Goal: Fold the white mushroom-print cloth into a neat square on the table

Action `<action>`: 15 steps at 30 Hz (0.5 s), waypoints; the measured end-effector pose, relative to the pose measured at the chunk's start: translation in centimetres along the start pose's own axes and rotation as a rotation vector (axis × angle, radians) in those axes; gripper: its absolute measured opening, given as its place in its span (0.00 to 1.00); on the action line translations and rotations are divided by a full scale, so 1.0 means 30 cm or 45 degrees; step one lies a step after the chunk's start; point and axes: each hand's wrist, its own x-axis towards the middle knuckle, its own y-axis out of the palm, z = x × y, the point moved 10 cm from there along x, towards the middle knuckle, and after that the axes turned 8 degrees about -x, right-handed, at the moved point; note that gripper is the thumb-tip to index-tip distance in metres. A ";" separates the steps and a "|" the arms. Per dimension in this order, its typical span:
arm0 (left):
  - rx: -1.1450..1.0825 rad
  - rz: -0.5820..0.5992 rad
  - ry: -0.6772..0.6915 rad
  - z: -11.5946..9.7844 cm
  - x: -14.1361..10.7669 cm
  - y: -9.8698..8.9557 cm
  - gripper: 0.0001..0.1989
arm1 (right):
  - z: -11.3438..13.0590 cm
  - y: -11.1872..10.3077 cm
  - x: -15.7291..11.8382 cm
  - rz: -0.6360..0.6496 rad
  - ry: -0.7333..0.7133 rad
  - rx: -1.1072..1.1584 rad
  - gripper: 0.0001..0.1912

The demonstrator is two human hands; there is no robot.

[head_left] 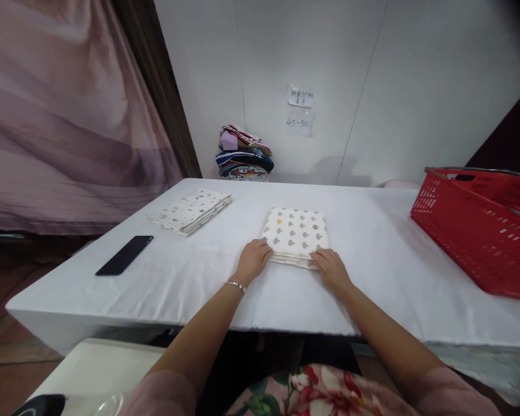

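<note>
A white cloth (292, 231) with grey mushroom-like prints, folded into a thick square, lies flat on the table in front of me. My left hand (254, 259) has its fingers closed on the near left corner; a silver bracelet circles that wrist. At the near right corner, my right hand (330, 267) pinches the edge between thumb and fingers. The folded layers show along the near side between my hands. Further left lies a second folded cloth (193, 211), white with small dark prints, touched by neither hand.
The white-covered table (190, 294) carries a black phone (125, 255) at left and a red plastic basket (472, 231) at right. Behind the far edge rises a stack of folded fabrics (245, 156) against the wall. A pink curtain (69, 115) hangs at left.
</note>
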 end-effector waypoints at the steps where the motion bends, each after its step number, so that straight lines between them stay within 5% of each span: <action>1: -0.017 0.006 -0.035 0.013 0.003 0.003 0.11 | 0.000 0.001 0.000 0.008 0.002 0.002 0.16; 5: -0.040 0.035 -0.102 0.028 0.014 0.002 0.11 | 0.000 0.004 -0.002 0.028 0.016 0.023 0.16; 10: 0.001 -0.065 -0.036 -0.038 0.038 -0.018 0.11 | 0.004 0.000 0.002 0.031 0.032 0.031 0.16; 15: 0.122 0.034 0.136 -0.083 0.038 0.082 0.17 | 0.013 0.000 -0.015 0.038 0.007 0.034 0.17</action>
